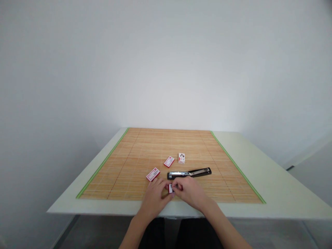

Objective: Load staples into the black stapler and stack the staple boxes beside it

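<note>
Near the front edge of the mat, my left hand [157, 193] grips a small red and white box [170, 188] between thumb and fingers. My right hand [190, 190] is closed in a pinch at the right end of that box; what lies between its fingertips is hidden. Just beyond my hands lies a black stapler [199, 172], opened out flat with its metal magazine [178, 174] showing. A red and white box [153, 174] lies right by my left fingertips. Farther back are another red and white box [169, 161] and a white box with a dark picture [181, 158].
A bamboo mat [145, 145] with green edging covers the middle of a white table [259, 166]. The table's front edge runs close to my forearms. A plain pale wall [166, 69] stands behind the table.
</note>
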`<action>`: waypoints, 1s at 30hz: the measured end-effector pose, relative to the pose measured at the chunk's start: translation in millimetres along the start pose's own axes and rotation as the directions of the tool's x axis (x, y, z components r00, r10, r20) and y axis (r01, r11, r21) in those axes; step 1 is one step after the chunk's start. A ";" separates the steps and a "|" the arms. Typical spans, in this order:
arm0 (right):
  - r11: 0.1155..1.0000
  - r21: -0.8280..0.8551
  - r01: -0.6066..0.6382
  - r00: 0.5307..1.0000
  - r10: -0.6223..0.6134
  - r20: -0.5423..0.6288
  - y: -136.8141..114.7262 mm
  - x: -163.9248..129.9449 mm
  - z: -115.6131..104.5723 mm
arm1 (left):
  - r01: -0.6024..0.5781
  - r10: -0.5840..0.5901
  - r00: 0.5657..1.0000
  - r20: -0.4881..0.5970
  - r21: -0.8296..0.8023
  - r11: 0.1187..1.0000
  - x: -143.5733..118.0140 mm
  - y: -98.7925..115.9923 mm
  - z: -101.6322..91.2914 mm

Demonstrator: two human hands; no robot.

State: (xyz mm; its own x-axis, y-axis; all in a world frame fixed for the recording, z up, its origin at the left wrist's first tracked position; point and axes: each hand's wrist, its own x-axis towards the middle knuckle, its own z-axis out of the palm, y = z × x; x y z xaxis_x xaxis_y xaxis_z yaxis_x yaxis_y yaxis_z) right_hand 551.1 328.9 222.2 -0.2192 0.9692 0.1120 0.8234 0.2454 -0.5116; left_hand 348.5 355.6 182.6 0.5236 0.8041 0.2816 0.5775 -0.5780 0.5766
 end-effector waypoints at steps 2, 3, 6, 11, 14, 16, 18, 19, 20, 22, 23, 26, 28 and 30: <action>1.000 -0.010 -0.012 1.000 0.012 0.019 -0.1 1.4 0.0 | 0.002 -0.002 1.000 0.000 -0.005 1.000 0.2 -1.1 -0.4; 1.000 -0.008 -0.015 0.999 0.015 0.031 0.0 2.1 -0.4 | 0.001 -0.001 1.000 -0.001 -0.006 1.000 0.2 -1.5 -0.6; 1.000 0.022 -0.017 0.999 0.016 0.049 0.6 3.8 -1.4 | 0.003 -0.003 1.000 -0.005 0.000 1.000 0.1 -2.2 -0.7; 0.996 0.090 -0.013 0.999 0.009 0.044 4.5 -1.6 -8.5 | -0.003 0.004 1.000 -0.012 0.015 1.000 0.3 -3.8 1.2; 0.989 0.136 -0.051 0.999 0.049 0.016 16.9 -14.5 -19.7 | 0.001 0.000 1.000 -0.006 0.016 1.000 0.0 -5.1 1.6; 0.989 0.112 -0.095 0.996 0.094 0.011 29.6 -25.1 -26.6 | 0.013 -0.013 1.000 -0.005 0.021 1.000 -0.5 -5.8 1.2; 0.989 0.088 -0.120 0.993 0.119 0.020 42.0 -34.0 -29.5 | 0.019 -0.019 1.000 -0.007 0.029 0.999 -0.8 -5.8 1.2; 0.988 0.090 -0.126 0.992 0.124 0.025 46.9 -37.0 -29.1 | 0.017 -0.017 1.000 -0.006 0.031 0.999 -0.7 -5.5 1.6; 0.986 0.103 -0.128 0.992 0.125 0.033 50.2 -39.0 -27.6 | 0.016 -0.016 1.000 -0.005 0.032 0.999 -0.5 -4.7 2.4; 0.982 0.137 -0.126 0.992 0.121 0.046 51.6 -39.8 -22.6 | 0.012 -0.012 1.000 -0.003 0.031 0.999 0.4 -2.0 5.4; 0.981 0.151 -0.124 0.992 0.118 0.050 50.1 -39.0 -19.7 | 0.008 -0.008 1.000 -0.006 0.029 1.000 1.0 -0.2 7.4; 0.978 0.177 -0.106 0.994 0.100 0.045 41.0 -34.6 -12.6 | -0.002 0.002 1.000 -0.028 0.020 1.000 3.1 5.9 13.0; 0.977 0.188 -0.098 0.995 0.093 0.035 36.2 -32.0 -9.3 | -0.004 0.004 0.999 -0.034 0.005 1.000 4.1 8.7 14.5; 0.976 0.190 -0.103 0.995 0.098 0.035 35.4 -30.9 -5.8 | -0.006 0.006 1.000 -0.029 -0.009 1.000 4.7 9.9 13.7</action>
State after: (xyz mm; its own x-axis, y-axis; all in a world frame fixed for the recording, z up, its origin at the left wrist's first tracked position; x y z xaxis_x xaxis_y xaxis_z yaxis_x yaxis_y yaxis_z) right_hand 590.0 307.7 205.6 -0.1554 0.9874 0.0310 0.7270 0.1356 -0.6731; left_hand 365.2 351.8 179.1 0.5081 0.8046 0.3073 0.5687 -0.5814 0.5819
